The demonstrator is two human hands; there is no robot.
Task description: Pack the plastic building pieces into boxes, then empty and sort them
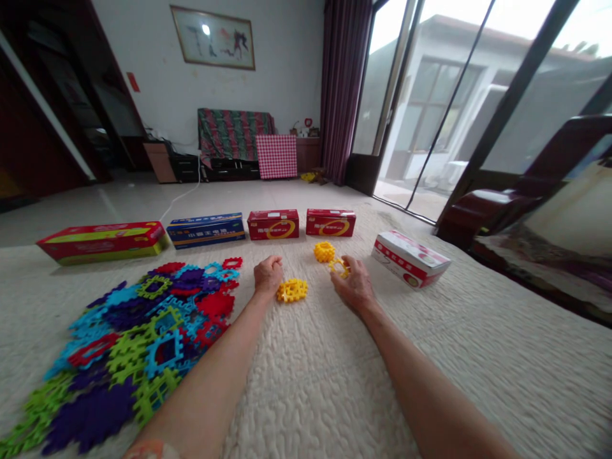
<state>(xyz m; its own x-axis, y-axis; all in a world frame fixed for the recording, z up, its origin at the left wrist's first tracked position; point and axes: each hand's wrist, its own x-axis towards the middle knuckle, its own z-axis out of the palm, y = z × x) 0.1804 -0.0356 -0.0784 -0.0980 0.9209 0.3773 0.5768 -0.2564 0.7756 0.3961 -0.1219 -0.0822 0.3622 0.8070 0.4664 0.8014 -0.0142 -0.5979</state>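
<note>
My right hand grips a yellow openwork building piece between thumb and fingers, just above the quilted cover. Close behind that piece sits a small stack of yellow building pieces. Another yellow stack lies nearer to me, between my two hands. My left hand rests as a loose fist just left of this nearer stack, and no piece sticks out of it. On the left, partly covered by my left forearm, spreads a pile of red, blue, green and purple notched building pieces.
Along the far edge stand a long red-and-green box, a blue box and two red boxes. A white-and-red box lies at right on the cream quilted cover. A dark wooden armrest is beyond.
</note>
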